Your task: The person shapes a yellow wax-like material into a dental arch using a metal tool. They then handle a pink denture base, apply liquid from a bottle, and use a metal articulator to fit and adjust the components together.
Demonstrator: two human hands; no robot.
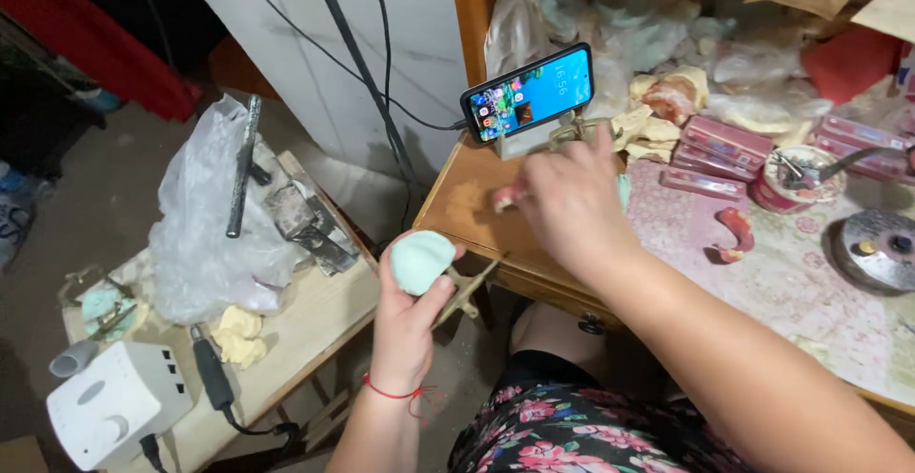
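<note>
My left hand (405,311) holds a pale green plaster dental cast (421,260) mounted on a brass-coloured metal articulator (467,287), below the desk's front edge. My right hand (567,201) reaches over the wooden desk (457,206), fingers curled around a small pinkish piece (502,198) that is blurred. It sits just in front of a smartphone (529,92) propped on a stand with its screen lit. A pink denture piece (736,235) lies on the patterned cloth to the right of my right arm.
A low side table (315,311) on the left carries a crumpled clear plastic bag (214,215), metal tools, a white box-shaped device (114,401) and a black handpiece (212,378). On the desk are pink flat boxes (729,144), a round tin (796,182), a metal burner (877,249) and plastic bags.
</note>
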